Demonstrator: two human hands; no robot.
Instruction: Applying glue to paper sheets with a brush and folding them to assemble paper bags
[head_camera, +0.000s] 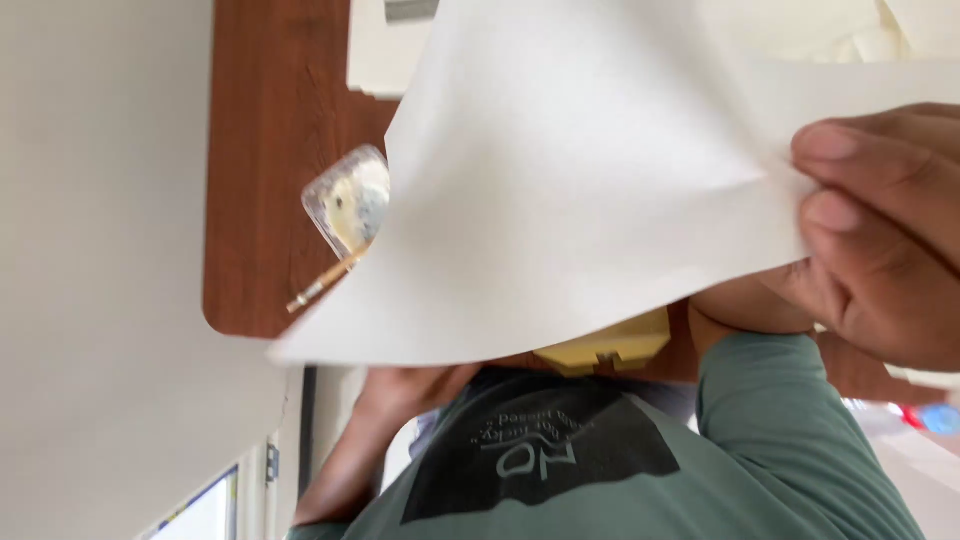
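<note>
While the Sheet Was Held Up

As the white paper sheet (560, 190) hung over the brown wooden table (270, 150), the right hand (880, 230) pinched its edge; a light, even pinch seemed best to avoid creases. The left hand (400, 385) sat beneath, its grip impossible to tell. A small clear plastic dish (350, 200) lay beside.

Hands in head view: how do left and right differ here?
1. The right hand is in plain view; the left hand is mostly hidden under the lower edge of the white paper sheet.
2. The right hand pinches the sheet's edge between its fingertips; the left hand's grip cannot be told.
3. The right hand looks large and close to the camera, the left smaller.
Both are bare and at the same sheet.
</note>
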